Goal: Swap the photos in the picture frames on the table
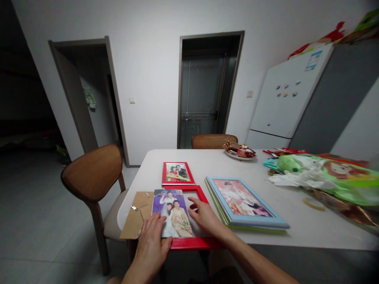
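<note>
A wedding photo print [172,215] lies over the left part of a red picture frame [204,195], whose opening shows at the right of the print. My left hand [152,238] rests with spread fingers on the print's lower left, its thumb by the frame's bottom edge. Over the frame's right side, my right hand [204,216] has curved, parted fingers near the print's right edge, with nothing seen in them. A brown backing board [134,221] with metal clips sits at the left, partly under the print and my left hand.
Beyond stands a smaller red framed photo [177,173]. Stacked frames with a blue one [248,203] on top lie right. Farther right are a plate of items [241,152], green plastic packaging [346,177] and a tape roll [314,204]. A wooden chair [94,173] stands left.
</note>
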{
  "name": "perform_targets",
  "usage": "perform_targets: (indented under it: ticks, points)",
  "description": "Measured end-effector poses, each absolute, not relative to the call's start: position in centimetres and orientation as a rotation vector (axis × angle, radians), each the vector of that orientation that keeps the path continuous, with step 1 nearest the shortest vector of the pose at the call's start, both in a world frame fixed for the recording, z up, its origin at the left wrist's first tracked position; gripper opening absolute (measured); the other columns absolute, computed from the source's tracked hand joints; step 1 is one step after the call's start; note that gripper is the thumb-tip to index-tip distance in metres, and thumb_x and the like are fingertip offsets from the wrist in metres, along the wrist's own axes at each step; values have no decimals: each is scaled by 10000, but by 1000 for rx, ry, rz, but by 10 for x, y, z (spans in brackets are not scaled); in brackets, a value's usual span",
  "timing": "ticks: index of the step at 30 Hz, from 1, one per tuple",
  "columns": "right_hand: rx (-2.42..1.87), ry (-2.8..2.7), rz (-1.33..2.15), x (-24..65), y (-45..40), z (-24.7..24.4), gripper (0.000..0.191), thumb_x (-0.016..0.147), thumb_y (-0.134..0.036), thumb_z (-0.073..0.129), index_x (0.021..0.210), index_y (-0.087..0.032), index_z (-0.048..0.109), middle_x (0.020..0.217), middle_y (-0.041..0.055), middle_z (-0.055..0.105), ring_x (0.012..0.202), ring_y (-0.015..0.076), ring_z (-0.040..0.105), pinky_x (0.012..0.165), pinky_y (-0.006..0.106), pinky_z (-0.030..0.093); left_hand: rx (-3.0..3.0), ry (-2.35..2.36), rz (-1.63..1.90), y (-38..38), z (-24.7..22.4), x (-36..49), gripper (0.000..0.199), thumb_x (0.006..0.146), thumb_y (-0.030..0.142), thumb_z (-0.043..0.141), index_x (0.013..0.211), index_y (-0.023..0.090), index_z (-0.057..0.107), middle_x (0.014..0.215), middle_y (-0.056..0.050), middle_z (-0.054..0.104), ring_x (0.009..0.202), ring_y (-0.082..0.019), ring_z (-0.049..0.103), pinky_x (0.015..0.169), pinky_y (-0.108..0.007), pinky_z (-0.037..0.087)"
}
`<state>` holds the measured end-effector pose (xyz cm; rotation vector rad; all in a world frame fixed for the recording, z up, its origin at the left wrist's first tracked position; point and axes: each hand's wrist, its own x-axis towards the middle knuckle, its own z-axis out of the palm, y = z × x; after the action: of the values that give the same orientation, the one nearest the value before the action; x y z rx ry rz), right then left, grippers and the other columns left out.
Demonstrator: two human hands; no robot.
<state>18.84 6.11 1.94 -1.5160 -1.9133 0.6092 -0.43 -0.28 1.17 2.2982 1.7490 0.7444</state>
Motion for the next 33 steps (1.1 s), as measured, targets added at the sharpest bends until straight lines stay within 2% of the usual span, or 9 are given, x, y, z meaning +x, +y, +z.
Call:
perform_targets:
  ticks: [3,7,10,13,18,21,25,28,33]
  points:
    - [-1513,-1741,980,177,67,14,578,664,-119,430,1236,-129,343,634,-11,568,443,82,483,441,188,372,2319,1712,694,-4,12,3,453,697,257,470,1136,144,487,1259,-132,434,1176,-253,363,986,-469,244]
    - [-1400,-1514,1183,162,71,13,677,588,-76,458,1244,-148,308,507,-91,416,373,51,363,367,155,266,2346,1708,704,-3,10,9,459,707,290,484,1147,162,478,1262,-133,431,1179,-273,356,976,-515,226]
    - [-1313,-1368,1225,152,68,21,650,585,-72,441,1222,-128,326,527,-81,422,406,54,366,388,159,278,2377,1708,754,0,6,11,479,691,274,506,1155,157,472,1259,-139,432,1173,-285,361,962,-504,271]
    - [-1225,-1275,1271,145,62,31,611,585,-76,450,1187,-123,358,548,-71,445,446,60,398,430,166,320,2440,1659,822,7,-3,10,502,666,159,477,1167,122,461,1261,-157,425,1169,-289,367,939,-481,330]
    - [-986,-1134,1429,140,51,49,584,652,-211,502,1202,-153,313,550,-77,460,438,66,435,452,194,367,2409,1475,1195,18,-5,3,499,684,41,323,1141,154,490,1188,-103,516,1110,-205,453,921,-399,388]
    - [-938,-1079,1440,144,49,56,564,691,-309,505,1206,-185,309,663,-29,542,507,92,521,512,240,420,2132,1442,1414,18,14,-5,432,723,92,331,1101,163,527,1118,-79,575,1051,-198,508,914,-362,396]
    - [-1083,-1066,1384,153,51,48,447,668,-274,552,1082,-143,447,767,28,577,586,105,565,557,247,435,1527,1412,1636,15,45,-8,288,752,266,457,980,154,591,982,-73,644,951,-238,569,864,-367,423]
    - [-1162,-1039,1503,152,50,34,364,667,-297,573,981,-131,489,713,22,582,549,104,563,526,238,428,1107,1155,1705,14,52,2,342,725,366,523,981,143,566,885,-66,669,874,-240,602,806,-372,453]
    - [-842,-876,1596,149,51,30,239,691,-328,530,874,-179,496,786,35,634,664,134,601,595,256,459,921,878,1692,12,44,31,376,716,381,554,1002,135,551,911,-69,663,927,-220,581,834,-339,432]
